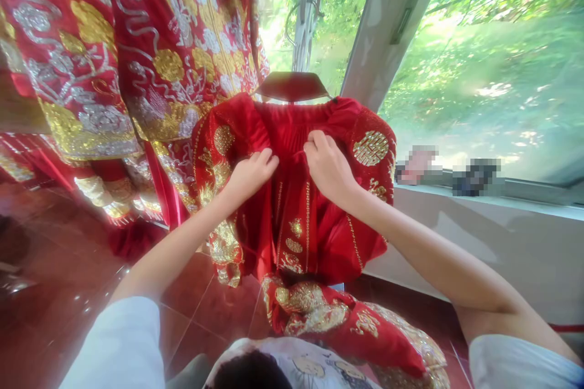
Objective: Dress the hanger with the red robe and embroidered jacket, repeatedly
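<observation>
A red garment (292, 206) with gold embroidery hangs on a dark red hanger (292, 85) in front of a window. Both my hands are on its upper front, close together. My left hand (250, 174) has its fingers curled, pinching the red fabric left of the centre line. My right hand (327, 164) is closed on the fabric just right of the centre. The garment's lower part drapes down over my lap, with more gold-patterned cloth (347, 322) bunched there.
Larger red robes (114, 61) with gold and silver embroidery hang at the left. A grey window frame (392, 18) and a white sill (493, 219) run along the right. The floor (59, 273) is glossy red tile.
</observation>
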Demonstrator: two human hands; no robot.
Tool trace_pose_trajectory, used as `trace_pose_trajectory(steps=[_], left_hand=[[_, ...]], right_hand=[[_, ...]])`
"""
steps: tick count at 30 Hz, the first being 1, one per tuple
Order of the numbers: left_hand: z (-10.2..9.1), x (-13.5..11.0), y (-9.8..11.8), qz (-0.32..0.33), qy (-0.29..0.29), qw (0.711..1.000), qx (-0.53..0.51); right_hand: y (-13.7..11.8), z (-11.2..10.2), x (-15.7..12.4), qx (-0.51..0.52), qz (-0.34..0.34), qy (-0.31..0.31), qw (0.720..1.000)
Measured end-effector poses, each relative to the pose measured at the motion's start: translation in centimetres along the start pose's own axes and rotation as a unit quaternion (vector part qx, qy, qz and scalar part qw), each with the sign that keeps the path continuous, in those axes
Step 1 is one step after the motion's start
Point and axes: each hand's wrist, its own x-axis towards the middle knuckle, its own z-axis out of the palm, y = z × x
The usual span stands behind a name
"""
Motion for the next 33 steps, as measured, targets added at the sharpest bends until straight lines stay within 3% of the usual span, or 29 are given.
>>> trace_pose_trajectory(steps=[3,6,8,10,12,13,16,18,20,22,25,28,30,33], left_hand=[[-1.0,0.5,1.1,-0.047,0.035,0.990,-0.125],[-2.5,1.5,2.2,-0.083,0.103,0.946,-0.297],[-3.5,2.1,2.4,-0.099,0.124,0.916,-0.369],[-4.5,2.7,1.6,-0.097,0.125,0.896,-0.415],[-5.2,3.1,-0.2,-0.087,0.133,0.884,-0.440],[-5.4,3.4,-1.3,-0.088,0.154,0.880,-0.440],[-5.9,4.0,-4.7,-0.115,0.251,0.875,-0.398],[-6.3,4.3,-6.1,-0.119,0.271,0.875,-0.382],[-6.9,4.1,-6.8,-0.097,0.215,0.884,-0.404],[-7.7,3.6,-6.9,-0.051,0.114,0.895,-0.428],[-8.6,2.9,-6.5,-0.006,0.025,0.929,-0.370],[-8.4,3.0,-5.5,-0.016,0.076,0.976,-0.204],[-7.8,3.6,-4.6,-0.042,0.138,0.983,-0.118],[-6.7,4.8,-3.3,-0.091,0.237,0.962,-0.100]], right_hand=[[-0.9,-0.2,0.5,0.086,0.061,0.027,0.994],[-1.8,-0.6,1.8,0.245,0.148,0.037,0.957],[-2.1,-1.4,2.8,0.384,0.230,-0.001,0.894],[-1.8,-2.8,3.3,0.500,0.299,-0.053,0.811],[-0.8,-4.3,3.3,0.554,0.311,-0.075,0.769],[0.0,-5.1,3.1,0.559,0.300,-0.063,0.770],[3.2,-6.7,2.5,0.520,0.271,0.025,0.809],[5.2,-7.4,2.2,0.472,0.260,0.051,0.841],[6.6,-7.9,2.0,0.427,0.240,0.012,0.872],[7.3,-8.3,2.1,0.397,0.211,-0.085,0.889],[7.2,-8.4,2.9,0.397,0.147,-0.280,0.862],[5.9,-8.1,4.1,0.447,0.067,-0.410,0.792],[4.7,-7.9,4.9,0.481,0.045,-0.414,0.771],[2.7,-7.5,5.6,0.542,0.059,-0.305,0.781]])
